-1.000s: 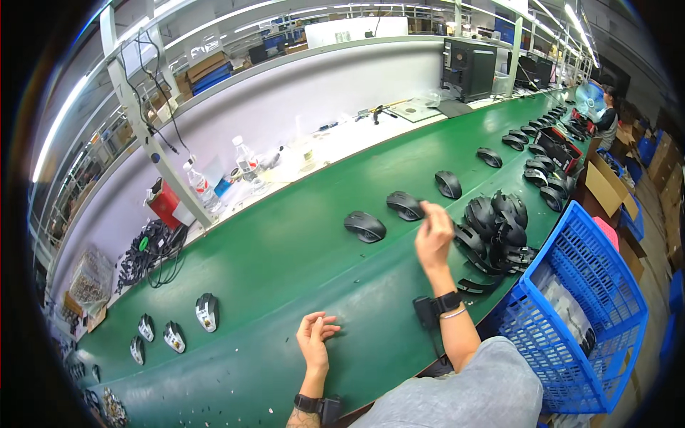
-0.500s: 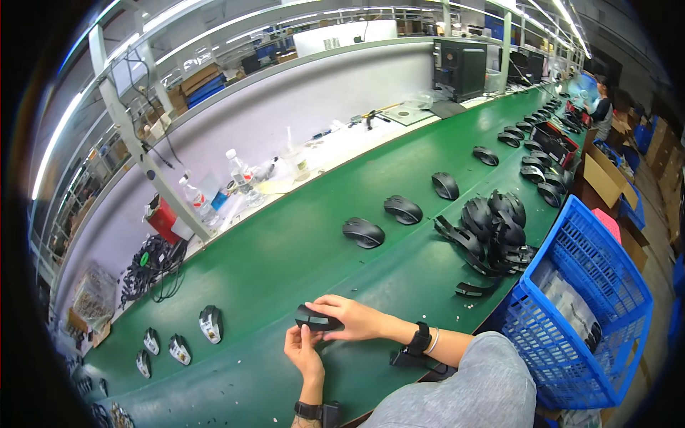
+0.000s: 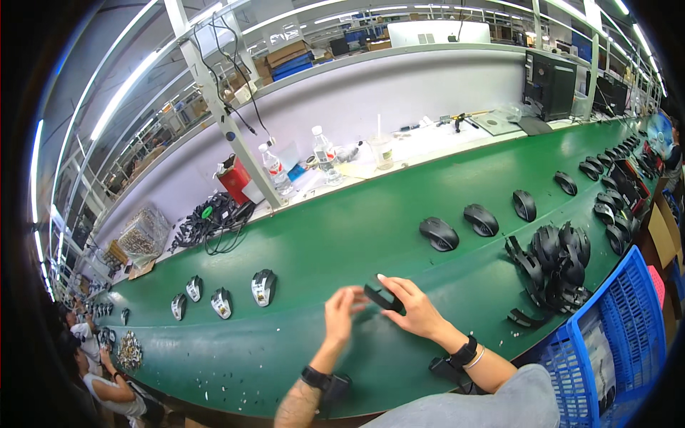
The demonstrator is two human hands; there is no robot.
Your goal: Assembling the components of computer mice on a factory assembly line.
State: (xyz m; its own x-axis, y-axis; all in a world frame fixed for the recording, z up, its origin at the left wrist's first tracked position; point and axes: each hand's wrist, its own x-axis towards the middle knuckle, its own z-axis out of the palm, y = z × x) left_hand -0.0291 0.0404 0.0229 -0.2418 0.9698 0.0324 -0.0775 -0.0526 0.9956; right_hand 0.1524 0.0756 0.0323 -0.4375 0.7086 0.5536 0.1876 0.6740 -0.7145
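Just below the centre of the frame, a hollow-looking, curved black plastic mouse shell (image 3: 384,298) sits tilted above a smooth green bench top (image 3: 321,239). The bare right hand (image 3: 417,311) is clamped on it, thumb and fingers pinching its right end. The bare left hand (image 3: 341,314) is blurred, its fingers bent close to the shell's left end; whether they touch it cannot be told.

The likeliest trouble is a slip: the grip takes in only one end of a slick, rounded piece, so a push from the left fingers could twist it out and drop it on the bench. Squeezing too hard across what seems a thin wall could bend or crack it.

Right of centre, a jumbled heap of black plastic shells (image 3: 546,250) leans piece on piece, so a knock from the right forearm could topple it. A loose curved black strip (image 3: 526,319) lies at its lower edge, near the slatted blue plastic basket (image 3: 629,310) at lower right; a careless sweep could push the strip off the bench. Dropped among these similar black parts, the held shell could be mixed up.
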